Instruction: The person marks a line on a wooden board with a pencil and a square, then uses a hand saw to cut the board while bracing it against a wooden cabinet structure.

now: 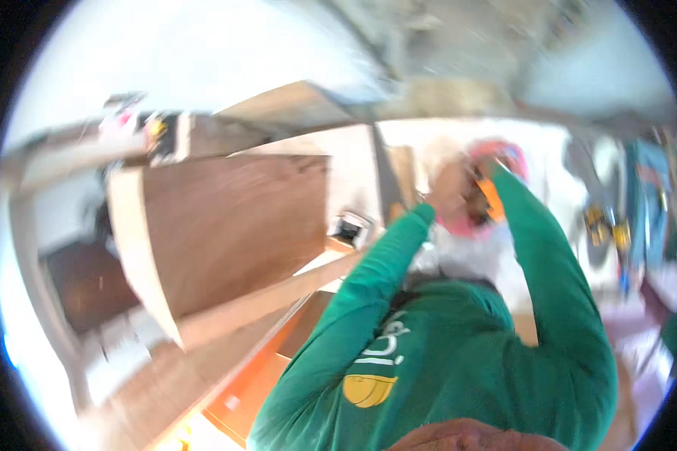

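Head view, badly smeared: the thing being worked is a pink, rounded object [496, 146] with an orange piece [492, 199] near its middle, out beyond the person's chest, right of centre, over a white surface [553, 139]. From where I stand, the left hand [450, 188] is at its left side and the right hand [486, 170] is by its far part, the two very near each other. Whether either hand is closed on something or only rests against it, I cannot tell through the blur.

With the hands so close, I'd judge the likeliest trouble to be one getting in the other's way, or a weak hold letting the orange piece slip. Just left of the left hand lies a long dark strip [386, 173]; nearer, beside the green left sleeve [387, 267], sits a small black-and-white box [350, 228], which a careless swing of that forearm could knock. Farther left, a broad brown panel [237, 225] stands with a wooden plank [267, 303] along its near side, whose edge could catch the sleeve. Out on the right, yellow-and-black tools [598, 225] lie near a teal item [647, 195]; an outward right elbow might nudge them.
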Demonstrator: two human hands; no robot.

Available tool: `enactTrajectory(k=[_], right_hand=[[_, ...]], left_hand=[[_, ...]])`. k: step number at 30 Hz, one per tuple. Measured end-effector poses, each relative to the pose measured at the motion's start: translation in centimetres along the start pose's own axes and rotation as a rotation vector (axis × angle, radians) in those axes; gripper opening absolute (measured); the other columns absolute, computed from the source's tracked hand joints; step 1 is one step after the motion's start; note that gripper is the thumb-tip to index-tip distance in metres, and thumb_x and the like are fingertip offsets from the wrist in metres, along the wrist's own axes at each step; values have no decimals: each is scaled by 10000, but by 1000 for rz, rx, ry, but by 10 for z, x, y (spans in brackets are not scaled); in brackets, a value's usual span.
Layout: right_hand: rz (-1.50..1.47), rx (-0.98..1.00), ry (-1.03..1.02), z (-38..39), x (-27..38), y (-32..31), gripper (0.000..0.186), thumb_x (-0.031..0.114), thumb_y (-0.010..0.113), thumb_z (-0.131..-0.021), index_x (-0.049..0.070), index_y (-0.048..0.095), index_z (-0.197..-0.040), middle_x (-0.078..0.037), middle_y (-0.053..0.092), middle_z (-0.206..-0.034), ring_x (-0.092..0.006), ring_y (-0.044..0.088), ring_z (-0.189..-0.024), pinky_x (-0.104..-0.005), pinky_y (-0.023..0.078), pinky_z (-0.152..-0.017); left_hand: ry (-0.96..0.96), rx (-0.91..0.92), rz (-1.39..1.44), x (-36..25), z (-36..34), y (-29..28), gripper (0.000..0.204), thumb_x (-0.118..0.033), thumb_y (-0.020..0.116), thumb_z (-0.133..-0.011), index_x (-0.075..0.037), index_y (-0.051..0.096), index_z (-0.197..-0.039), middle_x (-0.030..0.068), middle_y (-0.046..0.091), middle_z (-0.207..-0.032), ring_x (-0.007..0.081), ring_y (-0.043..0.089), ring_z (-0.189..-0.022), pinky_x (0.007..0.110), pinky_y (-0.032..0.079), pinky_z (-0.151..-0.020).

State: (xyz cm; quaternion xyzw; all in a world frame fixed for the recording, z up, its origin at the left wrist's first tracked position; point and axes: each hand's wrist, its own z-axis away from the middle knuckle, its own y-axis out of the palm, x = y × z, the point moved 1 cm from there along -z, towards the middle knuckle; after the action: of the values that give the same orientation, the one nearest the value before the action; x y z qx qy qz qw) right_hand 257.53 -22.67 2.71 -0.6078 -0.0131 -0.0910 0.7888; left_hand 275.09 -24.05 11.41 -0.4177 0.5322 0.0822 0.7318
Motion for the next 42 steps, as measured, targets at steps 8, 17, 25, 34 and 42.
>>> enactTrajectory(k=[8, 17, 25, 34, 42], right_hand=[[-90, -267, -9, 46, -36, 22, 308, 179, 588, -1005, 61, 741, -1245, -162, 774, -1075, -320, 757, -987, -441, 600, -849], [-717, -517, 152, 125, -11, -62, 228, 155, 591, -1066, 11, 620, -1240, -154, 717, -1140, -325, 703, -1048, -468, 541, -919], [-793, -491, -7, 152, 69, -206, 182, 183, 589, -1095, 7, 610, -1135, -190, 679, -1088, -342, 675, -1019, -429, 519, -892], [-1180, -374, -137, 237, 114, -211, 140, 38, 692, -985, 22, 571, -1052, -123, 626, -1090, -266, 634, -1006, -393, 521, -901], [-1102, 220, -574, 327, 212, -155, 195, 190, 722, -981, 36, 614, -1033, -112, 648, -1073, -272, 633, -1086, -412, 503, -974]], left_hand=[[-77, 183, 21, -31, 69, -96, 307, -227, 644, -950, -59, 700, -1200, 253, 741, -1051, 454, 714, -993, 522, 566, -884], [-357, 292, -63, 12, 233, -94, 414, -329, 688, -991, -40, 669, -1287, 183, 749, -1064, 332, 736, -981, 454, 565, -884], [-488, 198, 67, 32, 349, -88, 469, -325, 723, -998, -21, 667, -1352, 165, 755, -1198, 278, 721, -1075, 431, 559, -983], [-673, 116, 640, -57, 375, -100, 709, -572, 616, -1054, -20, 564, -1496, 145, 698, -1289, 221, 671, -1212, 369, 543, -1034], [-682, 222, 1628, -61, 327, -84, 628, -522, 511, -1117, -52, 483, -1533, 81, 701, -1174, 267, 705, -1144, 412, 571, -1012]])
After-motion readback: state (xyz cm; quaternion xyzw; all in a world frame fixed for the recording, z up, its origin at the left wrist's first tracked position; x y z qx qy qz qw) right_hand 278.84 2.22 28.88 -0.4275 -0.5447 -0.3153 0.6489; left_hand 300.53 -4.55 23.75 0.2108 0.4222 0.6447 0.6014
